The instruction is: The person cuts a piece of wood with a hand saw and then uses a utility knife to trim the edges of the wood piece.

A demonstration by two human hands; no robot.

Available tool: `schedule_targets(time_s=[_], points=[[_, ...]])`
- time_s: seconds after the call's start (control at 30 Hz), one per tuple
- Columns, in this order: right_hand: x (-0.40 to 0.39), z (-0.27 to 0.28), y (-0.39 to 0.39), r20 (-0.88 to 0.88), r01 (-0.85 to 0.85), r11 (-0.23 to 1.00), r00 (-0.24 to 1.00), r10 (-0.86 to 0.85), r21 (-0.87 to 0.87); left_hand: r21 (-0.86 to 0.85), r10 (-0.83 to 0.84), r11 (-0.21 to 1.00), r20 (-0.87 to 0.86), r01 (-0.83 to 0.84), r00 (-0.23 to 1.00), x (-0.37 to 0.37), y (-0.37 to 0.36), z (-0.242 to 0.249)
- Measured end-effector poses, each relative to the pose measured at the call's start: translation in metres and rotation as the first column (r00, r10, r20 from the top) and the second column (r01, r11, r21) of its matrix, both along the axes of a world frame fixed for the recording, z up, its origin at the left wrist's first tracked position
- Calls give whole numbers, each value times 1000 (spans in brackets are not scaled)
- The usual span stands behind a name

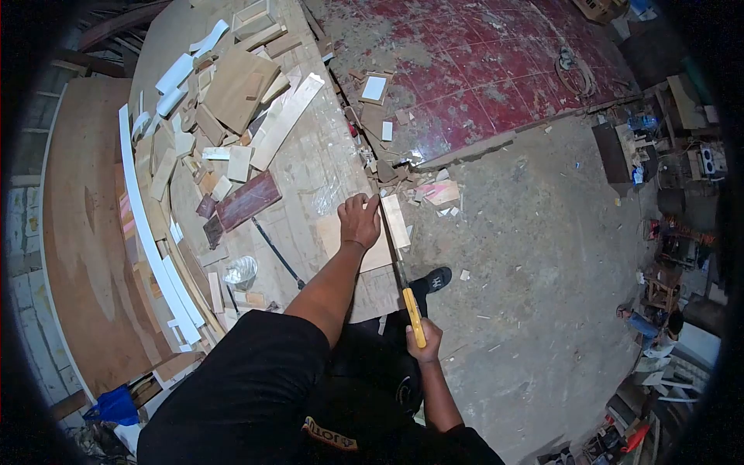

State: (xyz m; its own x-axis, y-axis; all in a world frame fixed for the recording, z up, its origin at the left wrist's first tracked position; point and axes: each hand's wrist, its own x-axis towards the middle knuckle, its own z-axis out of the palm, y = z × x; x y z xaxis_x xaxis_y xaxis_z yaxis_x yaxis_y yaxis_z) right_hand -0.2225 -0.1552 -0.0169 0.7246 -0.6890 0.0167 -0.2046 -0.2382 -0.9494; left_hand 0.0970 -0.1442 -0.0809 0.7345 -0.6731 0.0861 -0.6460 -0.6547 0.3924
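A handsaw with a yellow handle point(415, 316) is gripped in my right hand point(425, 342), just off the table's edge. Its thin dark blade points away from me along a pale wooden board point(378, 254). A narrow strip of the same pale wood point(395, 221) shows on the blade's far side, past the table edge. My left hand point(360, 222) presses the board down on the table, fingers bent near its outer edge and close to the blade. My forearm covers part of the board. Whether the blade touches the wood is hard to make out.
Wood offcuts point(240, 93) are heaped on the workbench point(298, 198), beside a reddish-brown block point(248, 200), a dark metal bar point(277, 254) and a clear plastic cup point(240, 270). Scraps litter the concrete floor point(527, 271). Another person point(659, 335) is at the far right.
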Motion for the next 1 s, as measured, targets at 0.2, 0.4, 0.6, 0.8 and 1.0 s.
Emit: schedule_targets(time_s=[0.2, 0.4, 0.6, 0.8, 1.0], points=[[-6, -1, -5, -44, -49, 999, 998, 49, 6, 0, -2, 1000, 7, 2, 1000, -1, 1, -2], [-15, -4, -2, -34, -34, 999, 999, 34, -10, 7, 6, 1000, 40, -6, 999, -2, 1, -5], [-14, -2, -1, -26, -23, 1000, 999, 23, 5, -24, 5, 1000, 55, -4, 998, -2, 2, -2], [-24, -6, 2, -20, -18, 1000, 1000, 18, 3, -35, 6, 999, 67, -3, 998, -2, 3, -4], [-23, -9, 0, -27, -28, 999, 999, 28, -18, -20, 6, 1000, 85, -4, 996, -2, 2, -6]])
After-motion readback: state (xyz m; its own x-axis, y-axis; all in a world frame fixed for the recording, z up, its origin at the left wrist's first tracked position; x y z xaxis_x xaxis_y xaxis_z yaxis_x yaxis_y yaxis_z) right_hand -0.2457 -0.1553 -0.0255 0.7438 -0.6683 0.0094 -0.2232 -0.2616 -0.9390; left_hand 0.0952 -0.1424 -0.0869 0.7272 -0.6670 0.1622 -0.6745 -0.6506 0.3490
